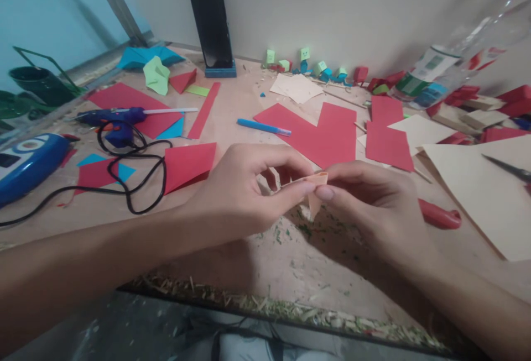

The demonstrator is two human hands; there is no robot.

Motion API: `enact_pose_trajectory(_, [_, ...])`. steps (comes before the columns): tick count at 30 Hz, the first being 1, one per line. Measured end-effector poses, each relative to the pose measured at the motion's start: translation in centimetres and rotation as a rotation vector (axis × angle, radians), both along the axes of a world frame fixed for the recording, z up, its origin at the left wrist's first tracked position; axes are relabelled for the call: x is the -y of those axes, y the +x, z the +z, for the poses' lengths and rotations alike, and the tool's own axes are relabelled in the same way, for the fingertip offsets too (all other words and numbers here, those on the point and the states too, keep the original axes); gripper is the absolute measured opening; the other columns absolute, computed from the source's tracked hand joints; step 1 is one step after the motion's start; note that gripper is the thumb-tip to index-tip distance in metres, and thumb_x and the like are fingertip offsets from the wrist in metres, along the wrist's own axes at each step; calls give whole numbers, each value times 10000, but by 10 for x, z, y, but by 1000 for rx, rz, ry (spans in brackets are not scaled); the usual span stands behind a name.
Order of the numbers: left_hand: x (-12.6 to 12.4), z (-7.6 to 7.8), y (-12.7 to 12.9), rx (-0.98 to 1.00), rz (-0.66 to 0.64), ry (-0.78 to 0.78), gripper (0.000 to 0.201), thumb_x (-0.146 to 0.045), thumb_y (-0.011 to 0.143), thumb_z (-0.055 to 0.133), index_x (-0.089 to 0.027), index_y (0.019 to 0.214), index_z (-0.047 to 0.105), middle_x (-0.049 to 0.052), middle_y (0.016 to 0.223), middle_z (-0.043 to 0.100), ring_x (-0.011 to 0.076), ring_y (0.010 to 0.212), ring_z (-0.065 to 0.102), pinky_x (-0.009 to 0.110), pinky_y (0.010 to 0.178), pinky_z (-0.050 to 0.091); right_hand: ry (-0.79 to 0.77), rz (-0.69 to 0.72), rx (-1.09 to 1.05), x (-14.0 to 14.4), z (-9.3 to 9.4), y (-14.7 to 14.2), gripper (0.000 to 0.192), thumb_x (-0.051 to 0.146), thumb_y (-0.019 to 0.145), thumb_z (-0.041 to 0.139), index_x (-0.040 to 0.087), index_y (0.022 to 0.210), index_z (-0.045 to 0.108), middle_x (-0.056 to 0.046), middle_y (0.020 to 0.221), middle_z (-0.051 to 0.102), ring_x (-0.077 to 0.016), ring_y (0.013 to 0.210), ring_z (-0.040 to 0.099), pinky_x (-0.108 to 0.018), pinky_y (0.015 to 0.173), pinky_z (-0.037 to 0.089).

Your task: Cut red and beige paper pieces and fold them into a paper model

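Observation:
Between my two hands, just above the table, is a small piece of folded peach paper [317, 182], with a pointed end hanging down. My left hand [265, 184] pinches its left side between thumb and fingers. On the other side, my right hand [369, 198] holds it with the thumb in front and the fingers curled behind, partly hidden. Beyond the hands lie red paper pieces [338, 134] and a blue pen [264, 127]. Close to my right hand is a red-handled tool [440, 214], partly covered by that hand.
At left are a blue glue gun [120, 116] with a looping black cord [136, 159] and a blue device [31, 165]. A phone [211, 24] stands at the back. Rightward are a plastic bottle [468, 51], cream sheets [481, 195] and scissors [508, 168]. Shavings [290, 311] line the front edge.

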State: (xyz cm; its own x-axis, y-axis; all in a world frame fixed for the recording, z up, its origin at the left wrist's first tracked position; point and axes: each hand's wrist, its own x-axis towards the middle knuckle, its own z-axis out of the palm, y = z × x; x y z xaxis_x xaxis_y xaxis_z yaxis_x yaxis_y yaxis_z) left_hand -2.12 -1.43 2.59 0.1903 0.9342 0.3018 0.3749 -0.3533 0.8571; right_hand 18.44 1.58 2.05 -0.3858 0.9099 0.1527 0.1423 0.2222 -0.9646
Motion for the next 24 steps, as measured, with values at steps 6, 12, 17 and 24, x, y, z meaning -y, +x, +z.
enact_pose_trajectory(6, [1,-2,-1,-64,8,48,88,-231,929,716,-251,878,785,-15,830,776,122,699,676,230,616,505,15,20,6,1,2,0,147,288,803,903,272,926,823,2,868,816,-145,717,736,-251,699,626])
enact_pose_trajectory(12, [0,-2,-1,-77,-3,56,91,-226,922,706,-255,869,775,-12,809,767,130,673,659,250,604,499,78,-9,40,2,4,0,52,274,846,853,279,880,814,-15,913,807,-184,822,748,-297,745,645])
enact_pose_trajectory(17, [1,0,0,-88,6,40,99,-226,911,703,-264,851,773,-10,804,769,145,679,666,265,606,506,89,-19,44,3,4,-1,77,312,832,868,272,838,803,-20,858,796,-198,784,745,-319,715,649])
enact_pose_trajectory(24, [0,-2,0,-76,-2,48,104,-212,926,704,-255,865,775,-23,803,763,124,673,658,254,607,490,67,-15,38,4,2,1,31,279,864,839,266,876,814,-11,882,799,-163,779,732,-269,708,630])
